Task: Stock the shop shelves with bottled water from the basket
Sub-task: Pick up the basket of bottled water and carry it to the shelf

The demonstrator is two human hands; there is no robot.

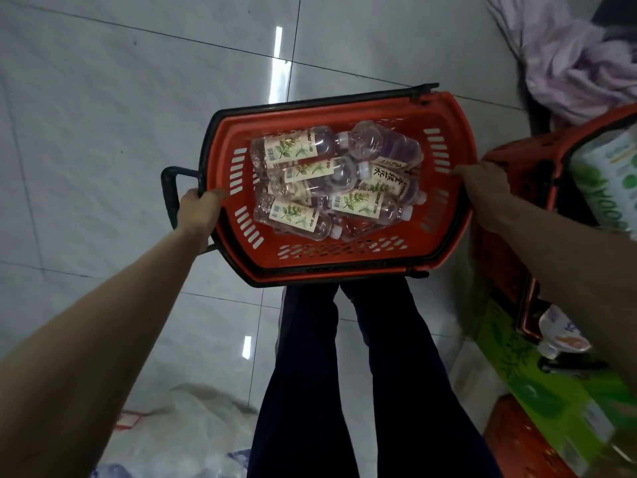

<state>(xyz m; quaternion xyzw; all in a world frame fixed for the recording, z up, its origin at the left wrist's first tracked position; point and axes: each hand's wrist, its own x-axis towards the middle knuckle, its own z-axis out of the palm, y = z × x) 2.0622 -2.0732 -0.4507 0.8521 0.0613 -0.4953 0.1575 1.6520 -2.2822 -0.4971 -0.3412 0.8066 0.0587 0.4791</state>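
Observation:
A red plastic basket (344, 262) with black handles hangs in front of my legs above the tiled floor. Inside it lie several clear water bottles (300, 148) with cream labels showing green leaves, piled on their sides. My left hand (198, 210) grips the basket's left rim beside a black handle. My right hand (487, 193) grips the right rim. Both arms reach down and forward.
A second red basket (510, 160) holding green-labelled packs stands at the right, close to my right hand. A green carton (537, 391) and a bottle lie below it. Crumpled lilac cloth (572, 63) sits top right. White sacking (179, 432) lies bottom left. Grey floor tiles spread to the left.

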